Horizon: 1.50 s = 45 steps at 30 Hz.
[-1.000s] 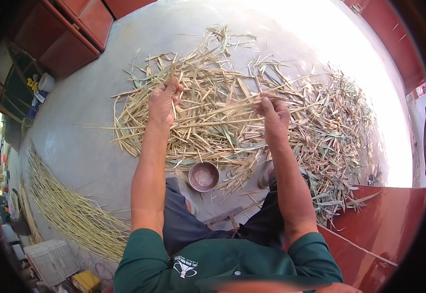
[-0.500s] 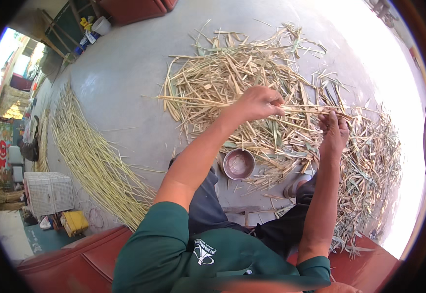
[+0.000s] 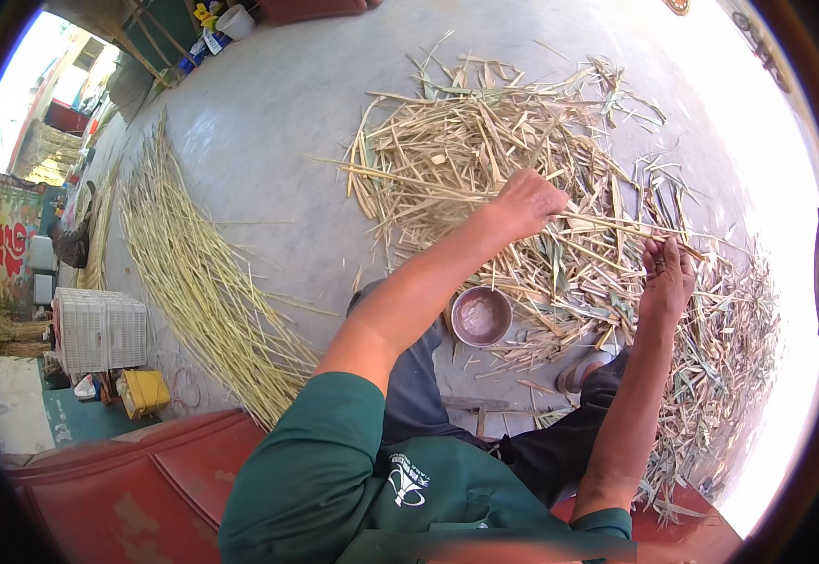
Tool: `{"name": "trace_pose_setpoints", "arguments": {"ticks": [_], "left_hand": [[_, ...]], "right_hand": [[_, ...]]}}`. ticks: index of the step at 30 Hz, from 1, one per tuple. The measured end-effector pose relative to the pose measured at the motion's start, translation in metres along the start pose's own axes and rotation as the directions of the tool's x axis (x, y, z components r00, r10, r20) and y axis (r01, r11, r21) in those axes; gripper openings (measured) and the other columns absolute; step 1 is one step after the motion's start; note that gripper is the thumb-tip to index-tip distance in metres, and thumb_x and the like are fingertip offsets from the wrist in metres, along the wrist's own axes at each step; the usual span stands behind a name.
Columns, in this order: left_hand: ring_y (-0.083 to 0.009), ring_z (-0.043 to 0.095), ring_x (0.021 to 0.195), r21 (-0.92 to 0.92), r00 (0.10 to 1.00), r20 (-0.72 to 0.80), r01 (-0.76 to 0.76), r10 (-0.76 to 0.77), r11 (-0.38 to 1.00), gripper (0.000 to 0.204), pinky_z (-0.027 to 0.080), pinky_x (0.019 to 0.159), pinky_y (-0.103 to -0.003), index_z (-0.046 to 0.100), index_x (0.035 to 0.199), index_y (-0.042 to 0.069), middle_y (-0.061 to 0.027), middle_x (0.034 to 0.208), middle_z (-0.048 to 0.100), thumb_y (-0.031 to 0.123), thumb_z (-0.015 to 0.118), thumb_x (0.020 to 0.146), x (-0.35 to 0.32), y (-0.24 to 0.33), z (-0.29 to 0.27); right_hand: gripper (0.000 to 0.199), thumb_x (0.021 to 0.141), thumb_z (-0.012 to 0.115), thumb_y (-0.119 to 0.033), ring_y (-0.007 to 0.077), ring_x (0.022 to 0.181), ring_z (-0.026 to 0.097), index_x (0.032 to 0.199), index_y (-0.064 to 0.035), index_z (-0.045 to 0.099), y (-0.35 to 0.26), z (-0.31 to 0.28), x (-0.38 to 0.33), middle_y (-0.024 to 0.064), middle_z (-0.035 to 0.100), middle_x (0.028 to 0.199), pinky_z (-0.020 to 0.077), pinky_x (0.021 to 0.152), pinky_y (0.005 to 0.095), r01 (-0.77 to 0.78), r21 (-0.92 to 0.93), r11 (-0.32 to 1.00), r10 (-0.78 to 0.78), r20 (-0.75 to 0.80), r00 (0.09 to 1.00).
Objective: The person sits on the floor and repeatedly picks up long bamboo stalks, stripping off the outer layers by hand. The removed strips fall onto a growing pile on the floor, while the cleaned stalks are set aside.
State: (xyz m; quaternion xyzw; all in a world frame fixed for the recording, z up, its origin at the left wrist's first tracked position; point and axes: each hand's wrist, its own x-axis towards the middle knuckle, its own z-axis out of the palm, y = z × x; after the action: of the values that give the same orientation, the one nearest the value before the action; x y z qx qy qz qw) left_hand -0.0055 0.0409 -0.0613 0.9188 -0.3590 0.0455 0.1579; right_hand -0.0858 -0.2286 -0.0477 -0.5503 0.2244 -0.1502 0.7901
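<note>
Long thin dry stalks (image 3: 607,225) stretch between my hands, above a pile of loose straw-coloured leaf husks (image 3: 470,141). My left hand (image 3: 530,204) is closed round the stalks, and their far ends trail out to the left past my wrist. On the right, my right hand (image 3: 667,277) pinches the other end between thumb and fingers. Some of that end is hard to tell from the husks behind it. A small round metal bowl (image 3: 482,317) stands on the floor below my left hand, between my feet.
To the left lies a long bundle of yellow-green stalks (image 3: 198,273). A white plastic crate (image 3: 99,331) and a yellow container (image 3: 144,393) stand beyond it. More husks (image 3: 719,357) spread at the right. Behind me is a red seat (image 3: 137,489).
The whole view has shifted, so the scene sits a little lower and further right. My left hand has turned, with its fingers more curled around the stalks. Both hands keep their hold.
</note>
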Motion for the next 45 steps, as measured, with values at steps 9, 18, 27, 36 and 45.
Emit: {"name": "trace_pose_setpoints", "arguments": {"ticks": [9, 18, 27, 36, 45], "left_hand": [[-0.026, 0.063, 0.107, 0.196, 0.963, -0.269, 0.036, 0.019, 0.98, 0.059, 0.045, 0.088, -0.043, 0.064, 0.119, 0.006, -0.0096, 0.114, 0.069, 0.047, 0.077, 0.077, -0.005, 0.025, -0.034], [-0.024, 0.063, 0.094, 0.221, 0.973, -0.23, 0.034, 0.018, 0.975, 0.033, 0.043, 0.08, -0.041, 0.069, 0.091, 0.008, -0.0059, 0.085, 0.07, 0.037, 0.081, 0.078, -0.019, 0.004, -0.054], [-0.0197, 0.062, 0.072, 0.395, 0.937, -0.217, -0.171, 0.273, 0.902, 0.016, 0.048, 0.063, -0.034, 0.058, 0.074, 0.011, -0.003, 0.069, 0.061, 0.009, 0.07, 0.064, -0.002, 0.041, -0.035], [-0.0184, 0.059, 0.069, 0.508, 0.921, -0.23, -0.161, 0.313, 0.846, 0.013, 0.047, 0.058, -0.031, 0.054, 0.071, 0.01, -0.0032, 0.069, 0.056, 0.011, 0.065, 0.065, -0.104, 0.018, -0.095], [-0.0213, 0.059, 0.079, 0.673, 0.998, -0.052, 0.068, -0.045, 0.736, 0.009, 0.047, 0.07, -0.035, 0.056, 0.078, 0.01, -0.0048, 0.078, 0.056, 0.01, 0.063, 0.072, -0.33, -0.093, -0.193]], "right_hand": [[0.017, 0.1, 0.065, -0.015, 0.0185, 0.084, 0.072, 0.104, -0.0002, 0.058, 0.001, 0.003, -0.003, 0.0112, 0.07, 0.094, 0.0608, 0.067, 0.024, -0.05, 0.126, 0.991, 0.047, 0.021, 0.999], [0.02, 0.1, 0.063, -0.017, 0.0192, 0.088, 0.072, 0.11, -0.0013, 0.055, -0.008, 0.009, -0.01, 0.0116, 0.071, 0.097, 0.0594, 0.073, 0.0257, -0.058, 0.132, 0.99, 0.059, -0.004, 0.998], [0.021, 0.1, 0.064, -0.018, 0.0206, 0.089, 0.073, 0.111, -0.0012, 0.059, 0.006, 0.001, -0.001, 0.0124, 0.071, 0.099, 0.0626, 0.07, 0.027, -0.142, 0.168, 0.975, 0.128, 0.092, 0.987], [0.033, 0.101, 0.062, -0.03, 0.0168, 0.093, 0.071, 0.119, -0.0027, 0.06, 0.014, -0.027, 0.032, 0.0086, 0.072, 0.107, 0.0547, 0.074, 0.0243, -0.251, 0.082, 0.965, 0.24, 0.115, 0.964], [0.025, 0.099, 0.062, -0.025, 0.0152, 0.088, 0.072, 0.115, -0.0054, 0.062, 0.047, -0.005, 0.02, 0.005, 0.073, 0.099, 0.0537, 0.068, 0.0224, -0.317, -0.117, 0.941, 0.331, 0.128, 0.935]]}}
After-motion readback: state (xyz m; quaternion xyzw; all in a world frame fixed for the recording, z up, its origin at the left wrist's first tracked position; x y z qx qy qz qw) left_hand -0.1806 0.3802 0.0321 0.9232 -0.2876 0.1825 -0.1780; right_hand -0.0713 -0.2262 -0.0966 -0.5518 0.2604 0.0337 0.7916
